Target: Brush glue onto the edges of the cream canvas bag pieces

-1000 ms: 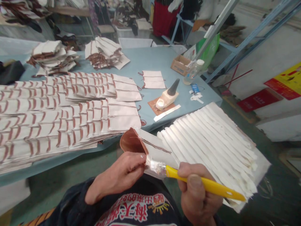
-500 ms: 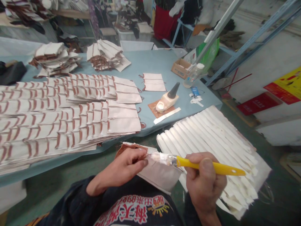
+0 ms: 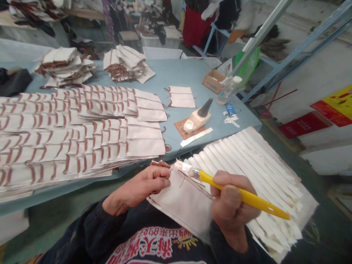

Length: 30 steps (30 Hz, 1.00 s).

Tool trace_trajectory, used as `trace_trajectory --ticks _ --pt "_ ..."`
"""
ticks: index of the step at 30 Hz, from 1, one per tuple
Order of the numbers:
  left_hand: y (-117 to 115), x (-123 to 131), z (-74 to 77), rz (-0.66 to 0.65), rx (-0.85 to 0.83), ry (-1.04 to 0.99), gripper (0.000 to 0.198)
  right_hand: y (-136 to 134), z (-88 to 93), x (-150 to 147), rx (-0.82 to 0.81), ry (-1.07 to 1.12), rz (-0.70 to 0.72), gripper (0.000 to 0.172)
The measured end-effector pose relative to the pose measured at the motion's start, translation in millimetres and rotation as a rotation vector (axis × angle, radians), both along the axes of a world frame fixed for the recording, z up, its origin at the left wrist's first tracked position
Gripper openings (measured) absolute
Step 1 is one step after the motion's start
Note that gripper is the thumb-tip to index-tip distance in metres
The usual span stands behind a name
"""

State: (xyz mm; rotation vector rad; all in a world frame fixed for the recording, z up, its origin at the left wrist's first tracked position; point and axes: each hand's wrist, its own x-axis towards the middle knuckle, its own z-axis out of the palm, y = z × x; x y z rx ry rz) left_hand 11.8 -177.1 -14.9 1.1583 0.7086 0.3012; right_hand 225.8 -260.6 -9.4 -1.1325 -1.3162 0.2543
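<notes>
My left hand (image 3: pixel 147 185) is closed on the left end of a cream fabric piece (image 3: pixel 181 200) with a brown edge, holding it above my lap. In my right hand (image 3: pixel 233 205) is a paintbrush (image 3: pixel 247 198) with a yellow handle, its pale, coated bristles at the upper edge of the fabric piece, near my left fingertips. Whether the bristles touch the fabric I cannot tell. The fabric's right end runs behind my right hand, which partly hides it. White strips (image 3: pixel 247 172) lie side by side on a board at the right.
Overlapping rows of cream pieces with brown edges (image 3: pixel 82 135) cover the left of the blue table (image 3: pixel 189 75). A cut-open container (image 3: pixel 196 119) with a dark neck sits on a brown patch. A clear bottle (image 3: pixel 227 91) and a cardboard box (image 3: pixel 213 81) stand behind.
The brush has moved up and slightly left, its handle tilting more steeply. The fabric piece has turned, and more of its cream face shows. Both hands keep their hold.
</notes>
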Motion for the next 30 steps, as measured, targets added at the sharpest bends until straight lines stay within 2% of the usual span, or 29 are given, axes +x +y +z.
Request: trace_trajectory --ticks 4,6,9,13,19,24,25,28,30 --pt "3.1 -1.4 -1.8 0.023 -0.073 -0.042 0.033 -0.3 -1.3 1.5 -0.033 -0.058 0.046 0.021" --pt "4.2 -1.3 -2.2 0.017 -0.091 -0.035 0.035 1.8 -4.3 2.4 -0.051 -0.121 0.016 0.021" --pt "5.9 -0.5 -2.5 0.011 -0.111 -0.042 0.034 4.7 -8.0 2.4 -0.002 -0.075 -0.049 0.022" --pt "8.2 0.0 -5.0 0.045 -0.145 -0.03 0.031 5.3 -10.2 2.6 -0.038 -0.123 -0.006 0.022" --pt "11.1 0.5 -8.4 0.077 -0.179 -0.069 0.028 14.6 -10.1 3.8 0.021 -0.137 -0.225 0.023" --pt "11.8 2.9 -1.6 0.065 -0.16 -0.092 0.028 15.1 -8.7 -0.6 -0.092 -0.259 -0.212 0.018" --pt "11.8 3.2 -0.3 0.064 -0.15 -0.093 0.028 11.5 -7.9 -1.2 -0.058 -0.242 -0.228 0.018" --pt "12.0 3.0 1.0 0.09 -0.116 -0.09 0.027 -3.1 -3.8 -3.4 0.177 -0.152 -0.258 0.019" --pt "12.0 2.1 -0.3 0.1 -0.112 -0.086 0.026 -11.4 -1.1 -6.0 0.232 -0.138 -0.221 0.015"
